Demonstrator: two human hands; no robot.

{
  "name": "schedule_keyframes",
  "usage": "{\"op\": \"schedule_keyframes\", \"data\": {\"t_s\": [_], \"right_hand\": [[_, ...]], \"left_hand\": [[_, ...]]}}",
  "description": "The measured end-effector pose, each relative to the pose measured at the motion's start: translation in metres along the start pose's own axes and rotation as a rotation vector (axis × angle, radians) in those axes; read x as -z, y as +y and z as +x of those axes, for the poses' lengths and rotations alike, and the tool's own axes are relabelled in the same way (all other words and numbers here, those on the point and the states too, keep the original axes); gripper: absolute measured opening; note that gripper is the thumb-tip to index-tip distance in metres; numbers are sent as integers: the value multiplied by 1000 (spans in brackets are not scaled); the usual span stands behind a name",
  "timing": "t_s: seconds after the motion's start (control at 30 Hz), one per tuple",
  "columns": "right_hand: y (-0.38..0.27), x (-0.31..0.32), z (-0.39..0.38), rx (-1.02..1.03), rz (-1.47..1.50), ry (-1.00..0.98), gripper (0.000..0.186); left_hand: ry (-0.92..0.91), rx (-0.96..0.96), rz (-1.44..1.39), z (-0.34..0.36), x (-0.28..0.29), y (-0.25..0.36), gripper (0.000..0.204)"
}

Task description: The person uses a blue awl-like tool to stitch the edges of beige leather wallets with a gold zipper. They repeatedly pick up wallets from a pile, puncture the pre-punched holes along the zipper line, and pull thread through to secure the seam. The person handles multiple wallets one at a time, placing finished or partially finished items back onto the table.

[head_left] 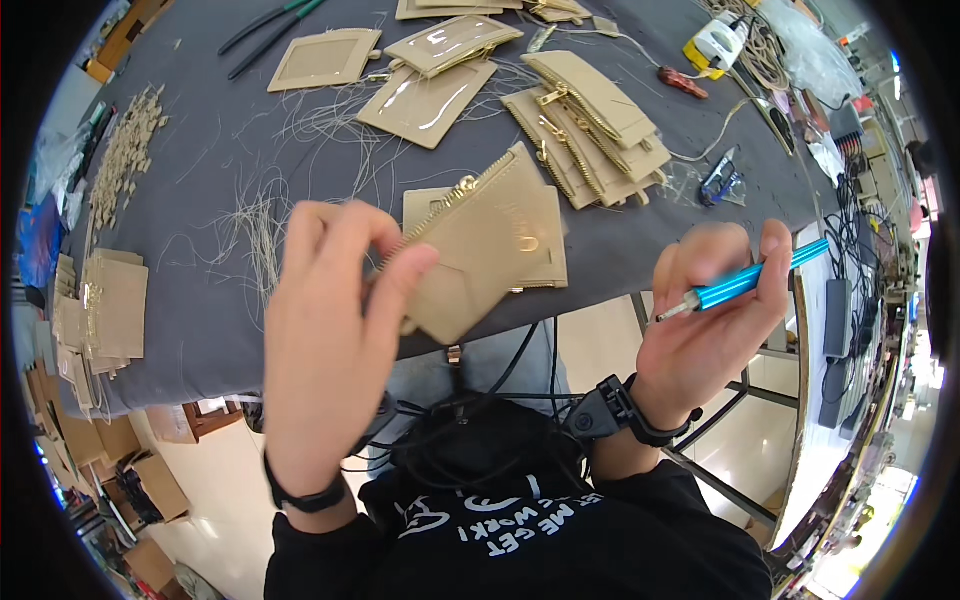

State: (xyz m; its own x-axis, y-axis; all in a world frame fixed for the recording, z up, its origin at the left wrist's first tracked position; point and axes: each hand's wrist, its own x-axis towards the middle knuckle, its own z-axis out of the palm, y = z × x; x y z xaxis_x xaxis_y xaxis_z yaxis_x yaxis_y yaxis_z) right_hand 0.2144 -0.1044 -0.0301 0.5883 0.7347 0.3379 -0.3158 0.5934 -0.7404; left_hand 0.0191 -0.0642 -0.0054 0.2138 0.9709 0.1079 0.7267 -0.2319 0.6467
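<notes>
My left hand (325,320) pinches the edge of a beige zippered card wallet (490,245) between thumb and fingers. The wallet is tilted, its gold zipper along the upper left side. Beneath it, a second beige wallet (553,265) lies at the table's front edge, mostly covered. My right hand (715,340) is closed round a shiny blue pen-shaped tool (735,287) with a narrow metal tip pointing left toward the wallet. The tip is apart from the wallet. Part of the right hand's fingers is blurred.
Beige wallets (600,125) lie piled beyond my hands, with clear-window holders (430,100) beside them. Loose threads (250,230) tangle at left, near beige scraps (125,150) and a wallet stack (120,305). Dark blue snips (720,180) and a red-handled tool (683,82) lie at right.
</notes>
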Motion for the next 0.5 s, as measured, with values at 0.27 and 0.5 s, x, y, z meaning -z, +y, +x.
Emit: {"op": "schedule_keyframes", "data": {"t_s": [0.27, 0.5], "right_hand": [[-20, 13, -7, 32, 104, 52, 21], [-22, 22, -15, 8, 108, 113, 19]], "left_hand": [[164, -470, 10, 11, 5, 10, 16], [-193, -385, 178, 0, -6, -18, 35]]}}
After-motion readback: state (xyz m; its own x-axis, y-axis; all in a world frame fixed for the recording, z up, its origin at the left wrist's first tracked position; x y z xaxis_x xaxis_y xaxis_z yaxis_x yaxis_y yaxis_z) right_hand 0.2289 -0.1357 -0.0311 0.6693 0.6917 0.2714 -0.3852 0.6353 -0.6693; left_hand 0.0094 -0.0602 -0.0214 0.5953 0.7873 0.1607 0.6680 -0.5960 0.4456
